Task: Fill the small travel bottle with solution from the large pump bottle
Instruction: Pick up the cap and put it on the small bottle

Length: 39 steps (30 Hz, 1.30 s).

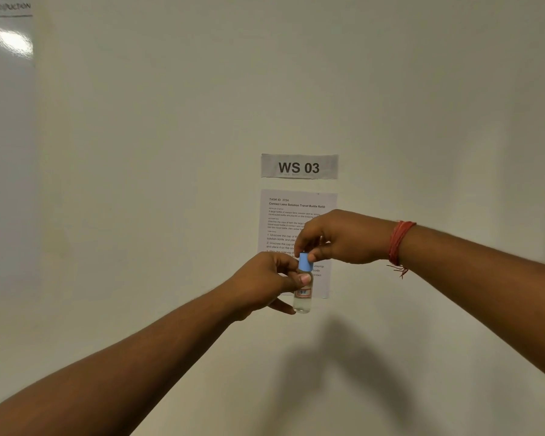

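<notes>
Holding the small travel bottle [302,297] up in front of the pale wall [170,152], you have both arms stretched forward and meeting near the middle of the view; your left hand [265,284] is wrapped around the bottle's clear body, thumb pressed across its front just under the neck, fingers curled behind it, one finger showing below near the base; the bottle stands close to upright, its lower part looks clear and glassy, and a small red-edged label sits on its front — the print on it is too small to read; your right hand [337,237] comes in from above and to the right, its fingertips pinched narrowly on the blue cap [304,262], which sits on top of the bottle's neck; whether the cap is tight or loose on the thread, you cannot tell from here; a red thread band [398,243] circles your right wrist, loose ends hanging below it; behind your hands a white instruction sheet [296,215] is stuck to the wall, partly covered by your right hand and the bottle, its heading reading "Contact Lens Solution Travel Bottle Refill"; just above it a grey sign [299,166] reads "WS 03"; a glossy whiteboard [7,121] runs along the far left edge; your arms' soft shadow [343,372] falls on the surface below — the large pump bottle lies outside the view.
</notes>
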Available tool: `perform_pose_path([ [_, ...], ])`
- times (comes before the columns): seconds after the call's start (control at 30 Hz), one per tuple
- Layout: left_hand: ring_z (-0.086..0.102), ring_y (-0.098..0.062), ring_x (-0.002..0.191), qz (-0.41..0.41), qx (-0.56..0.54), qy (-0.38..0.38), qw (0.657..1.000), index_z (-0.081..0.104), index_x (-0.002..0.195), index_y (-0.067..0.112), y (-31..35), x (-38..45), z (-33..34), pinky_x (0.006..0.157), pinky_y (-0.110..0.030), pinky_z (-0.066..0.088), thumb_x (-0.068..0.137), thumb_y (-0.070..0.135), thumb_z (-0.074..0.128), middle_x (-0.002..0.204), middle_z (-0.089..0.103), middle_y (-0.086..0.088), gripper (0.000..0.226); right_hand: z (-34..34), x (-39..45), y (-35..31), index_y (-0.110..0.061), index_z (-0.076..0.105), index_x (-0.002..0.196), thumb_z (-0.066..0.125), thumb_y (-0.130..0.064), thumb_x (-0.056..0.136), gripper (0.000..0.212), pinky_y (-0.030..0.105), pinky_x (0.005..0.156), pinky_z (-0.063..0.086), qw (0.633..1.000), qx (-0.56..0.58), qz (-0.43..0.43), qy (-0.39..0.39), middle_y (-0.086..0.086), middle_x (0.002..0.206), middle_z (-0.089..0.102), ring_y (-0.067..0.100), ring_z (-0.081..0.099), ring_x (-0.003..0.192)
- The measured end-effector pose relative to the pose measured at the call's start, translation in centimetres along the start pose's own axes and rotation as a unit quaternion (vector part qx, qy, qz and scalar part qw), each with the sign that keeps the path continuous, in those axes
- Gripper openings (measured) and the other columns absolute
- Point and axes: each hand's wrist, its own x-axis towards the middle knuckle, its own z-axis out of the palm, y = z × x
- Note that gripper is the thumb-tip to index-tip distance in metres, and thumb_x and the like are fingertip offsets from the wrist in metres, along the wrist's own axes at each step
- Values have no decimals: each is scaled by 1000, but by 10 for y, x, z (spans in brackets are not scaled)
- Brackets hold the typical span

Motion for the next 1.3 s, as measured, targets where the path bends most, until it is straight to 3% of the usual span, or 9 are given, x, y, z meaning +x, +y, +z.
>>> perform_pose_path([
  [0.17,73,-28,100,2,-4,-1,1000,73,108,9,-3,0,-1,80,-51,63,94,18,70,104,72,-4,16,5,4,0,-23,70,109,61,-39,93,24,21,77,46,999,-33,14,3,-10,99,66,7,58,90],
  [0.27,73,-28,100,3,-12,-4,1000,74,103,11,-4,0,0,81,-52,63,94,18,70,104,73,-5,11,2,2,-1,-25,65,120,61,-42,92,33,23,85,47,1000,-27,13,9,-9,107,65,8,58,97],
  [0.37,73,-28,100,-2,-5,-5,1000,73,107,9,-4,1,0,80,-50,63,94,20,70,109,72,-7,17,-4,0,1,-32,60,128,63,-33,93,35,15,83,42,1000,4,3,30,-14,113,62,3,54,101],
  [0.6,73,-26,99,-5,6,0,1000,71,113,7,-6,3,2,78,-47,64,93,21,71,112,71,-7,24,0,0,2,-29,69,113,65,-17,92,24,18,86,43,1000,10,-22,-1,-16,105,65,0,56,97],
  [0.77,73,-25,98,-2,7,-6,1000,72,110,10,-7,3,0,77,-43,65,94,20,71,106,71,-5,19,5,3,2,-25,69,112,61,-29,95,19,16,82,43,1000,-16,-10,-4,-14,102,63,5,57,95],
  [0.93,73,-25,97,0,-4,-7,1000,72,100,17,-10,4,1,79,-46,64,94,20,70,100,72,0,6,7,6,0,-24,67,115,57,-39,95,27,26,88,49,999,-32,3,13,-8,109,66,7,57,95],
  [1.07,73,-27,100,-8,-1,-4,1000,72,104,16,-10,4,0,81,-49,63,94,19,70,102,71,0,11,2,4,3,-31,63,123,61,-30,95,28,12,84,44,999,29,-14,33,-16,113,63,-2,57,96],
  [1.17,72,-28,101,-10,-11,-4,1000,73,106,12,-11,3,-1,81,-50,63,94,19,70,105,71,-1,14,1,1,6,-33,66,119,65,-21,92,29,18,92,47,998,51,-29,-4,-18,111,65,-2,58,103],
  [1.3,73,-27,101,-13,-7,-2,1000,70,116,7,-13,3,0,81,-50,63,93,20,71,108,70,-4,26,7,3,7,-32,67,115,67,-19,91,28,21,91,48,998,42,-36,-19,-24,102,61,-3,59,99],
])
